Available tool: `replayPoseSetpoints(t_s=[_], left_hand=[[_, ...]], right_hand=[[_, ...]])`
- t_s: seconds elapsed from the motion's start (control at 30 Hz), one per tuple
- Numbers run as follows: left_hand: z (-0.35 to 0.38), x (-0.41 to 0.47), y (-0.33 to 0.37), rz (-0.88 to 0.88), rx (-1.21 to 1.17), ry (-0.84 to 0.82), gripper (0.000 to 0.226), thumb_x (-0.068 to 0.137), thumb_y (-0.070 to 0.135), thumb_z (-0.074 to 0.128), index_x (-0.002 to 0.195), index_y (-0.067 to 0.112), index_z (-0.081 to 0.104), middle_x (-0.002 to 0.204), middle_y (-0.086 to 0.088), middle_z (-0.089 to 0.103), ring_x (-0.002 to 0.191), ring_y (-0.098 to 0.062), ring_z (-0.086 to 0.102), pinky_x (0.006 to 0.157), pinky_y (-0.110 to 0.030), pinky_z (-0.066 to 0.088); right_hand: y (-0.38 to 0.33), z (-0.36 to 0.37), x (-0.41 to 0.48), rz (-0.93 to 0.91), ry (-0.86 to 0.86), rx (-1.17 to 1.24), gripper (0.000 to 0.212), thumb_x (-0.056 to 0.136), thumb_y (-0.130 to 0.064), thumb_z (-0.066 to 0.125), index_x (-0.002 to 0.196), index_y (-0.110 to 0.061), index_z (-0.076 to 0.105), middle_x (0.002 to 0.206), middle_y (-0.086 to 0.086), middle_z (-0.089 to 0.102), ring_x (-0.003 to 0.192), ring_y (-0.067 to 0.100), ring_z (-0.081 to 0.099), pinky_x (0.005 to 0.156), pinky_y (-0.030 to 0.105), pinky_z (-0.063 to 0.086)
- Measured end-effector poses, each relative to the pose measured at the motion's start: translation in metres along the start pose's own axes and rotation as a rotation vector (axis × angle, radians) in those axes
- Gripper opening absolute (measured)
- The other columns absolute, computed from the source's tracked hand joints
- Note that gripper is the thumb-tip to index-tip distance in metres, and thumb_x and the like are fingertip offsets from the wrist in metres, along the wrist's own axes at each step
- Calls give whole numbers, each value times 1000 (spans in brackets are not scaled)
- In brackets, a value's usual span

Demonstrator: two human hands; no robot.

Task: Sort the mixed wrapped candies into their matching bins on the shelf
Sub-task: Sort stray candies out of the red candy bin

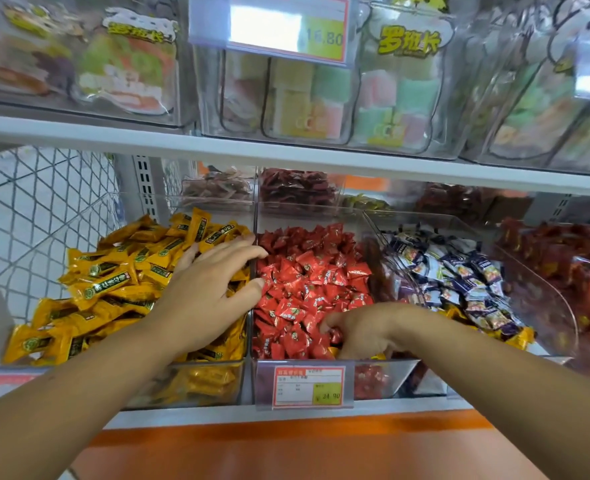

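Wrapped candies: mostly sorted by colour in the clear shelf bins.
Yellow bin: only yellow bars, as far as shows.
Left hand: fingers spread flat on the yellow pile, gripping nothing.
Red bin: yellow strays at the front.
Right hand: fingers curled into the reds beside them; grip hidden, cannot tell.
Blue-and-white bin: more yellow wrappers at its front, not yet moved.

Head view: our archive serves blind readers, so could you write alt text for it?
A person's right hand, fingers curled, is in a clear bin of red candies, while the left hand rests spread on the yellow candies alongside. Blue-and-white candies lie to the right.
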State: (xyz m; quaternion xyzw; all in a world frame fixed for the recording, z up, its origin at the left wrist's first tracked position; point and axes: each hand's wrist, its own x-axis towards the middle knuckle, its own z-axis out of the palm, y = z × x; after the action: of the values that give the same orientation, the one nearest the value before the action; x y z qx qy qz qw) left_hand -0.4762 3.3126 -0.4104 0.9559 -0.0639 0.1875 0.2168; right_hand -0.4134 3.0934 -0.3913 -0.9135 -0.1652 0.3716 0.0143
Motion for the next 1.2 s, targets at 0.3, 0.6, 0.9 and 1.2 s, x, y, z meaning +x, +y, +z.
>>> replayPoseSetpoints(t_s=[0.3, 0.6, 0.9, 1.2], left_hand=[[-1, -1, 1, -2, 7, -7, 67, 77, 66, 16, 136, 45, 41, 155, 23, 22, 143, 3, 14, 120, -42, -1], [-5, -1, 4, -7, -10, -14, 71, 76, 68, 16, 138, 45, 40, 153, 27, 19, 141, 8, 11, 120, -40, -3], [-3, -1, 1, -3, 6, -24, 68, 78, 68, 16, 139, 46, 37, 152, 28, 19, 137, 13, 8, 121, -41, -3], [-5, -2, 4, -24, 24, -45, 68, 79, 69, 14, 141, 49, 33, 155, 28, 16, 142, 9, 7, 121, -41, -4]], right_hand=[[7, -21, -4, -170, 422, 623, 25, 73, -5, 76, 85, -25, 68, 79, 6, 63, 64, 15, 51, 56, 21, 37], [0, -55, -4, -401, 510, 1051, 40, 89, -12, 66, 128, -17, 56, 118, 7, 60, 109, 23, 56, 77, 43, 58], [7, -40, 0, -384, 821, 316, 15, 92, -16, 62, 99, -24, 72, 102, -9, 67, 94, 8, 62, 81, 18, 43], [-7, -35, 44, -363, 855, -12, 37, 92, -15, 59, 129, -22, 60, 130, 3, 60, 122, 21, 52, 100, 30, 42]])
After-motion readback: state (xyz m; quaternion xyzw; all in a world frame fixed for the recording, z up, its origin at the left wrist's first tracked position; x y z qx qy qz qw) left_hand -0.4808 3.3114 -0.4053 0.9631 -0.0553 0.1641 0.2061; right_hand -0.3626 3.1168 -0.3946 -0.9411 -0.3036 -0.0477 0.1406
